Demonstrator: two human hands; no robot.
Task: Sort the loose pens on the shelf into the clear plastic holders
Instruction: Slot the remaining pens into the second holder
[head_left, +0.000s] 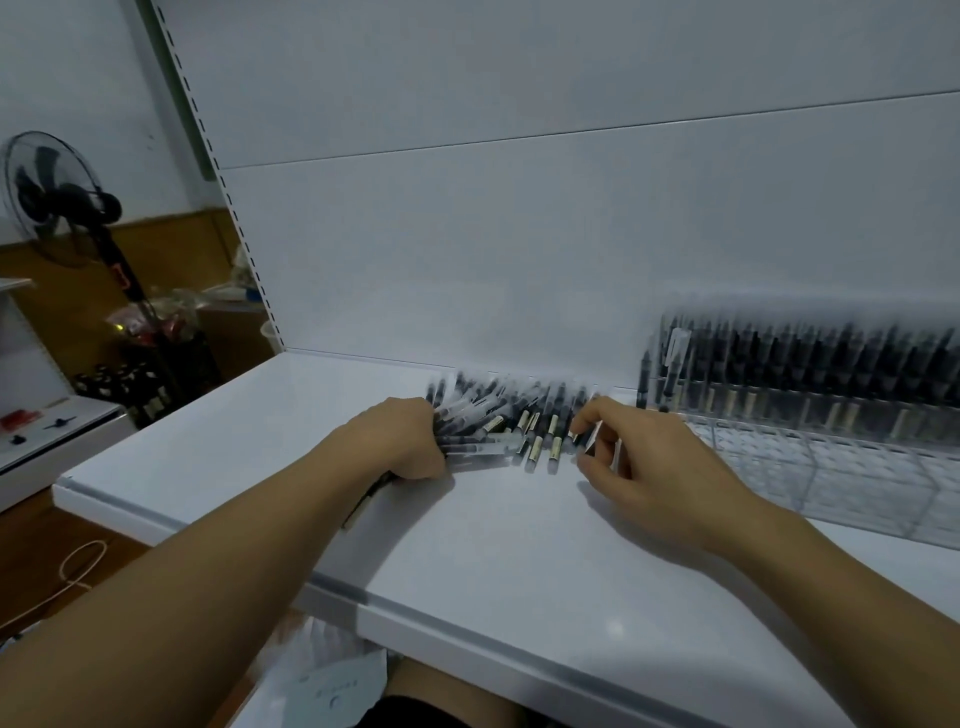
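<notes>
Left hand (410, 441) clutches a bundle of the loose pens (519, 415) on the shelf (519, 545). Right hand (649, 467) pinches one pen (592, 439), just beside the clear holders (805, 410).

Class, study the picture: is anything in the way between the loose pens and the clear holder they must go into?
Nothing visible: apart from the right hand itself, only bare shelf lies between the loose pens and the clear holder, whose front compartments look empty.

White panelled back wall (519, 182) with a slotted upright (208, 130) at left; beyond, a black standing fan (57, 197) before a brown lower wall (171, 244), wooden floor (31, 540), dim bluish light
</notes>
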